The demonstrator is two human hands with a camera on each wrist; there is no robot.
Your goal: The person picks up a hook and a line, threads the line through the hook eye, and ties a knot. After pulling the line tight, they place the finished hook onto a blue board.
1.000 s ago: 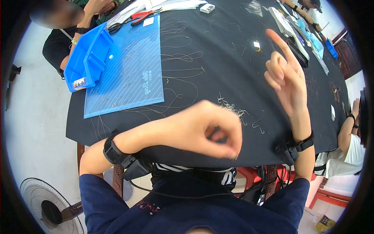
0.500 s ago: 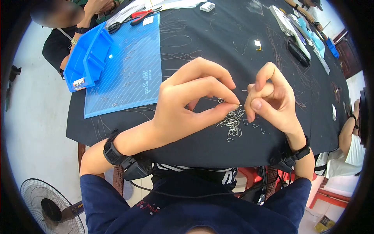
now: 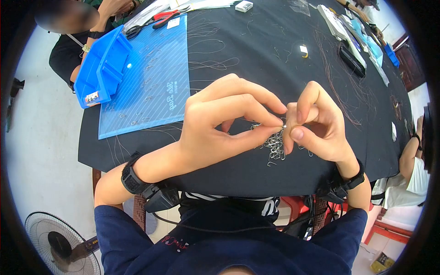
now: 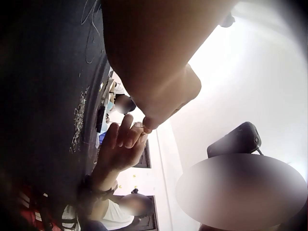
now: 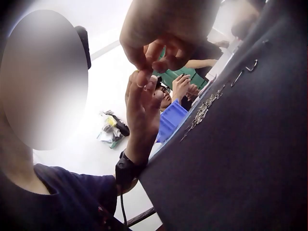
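Observation:
Above the black table, my left hand (image 3: 224, 121) pinches a small metal hook between thumb and forefinger, and only its bright tip (image 3: 284, 126) shows. My right hand (image 3: 323, 126) meets it there, fingers curled and thumb against forefinger, pinching what looks like a thin line, mostly hidden. In the left wrist view a fine strand (image 4: 138, 126) shows where the fingertips meet. Beneath the hands lies a pile of metal hooks (image 3: 275, 150), partly covered by them in the head view.
A blue plastic bin (image 3: 101, 68) stands on a blue file bag (image 3: 160, 103) bearing hooks with lines. Red-handled pliers (image 3: 165, 17) lie at its far edge. On the right are loose thin lines (image 3: 332, 87), a black case (image 3: 352, 61) and packets. Other people sit around the table.
From apart, my hands have come together over the hook pile. My right forefinger, raised and straight a second ago, has curled in. Since half a second ago, the fingertips have closed up on each other.

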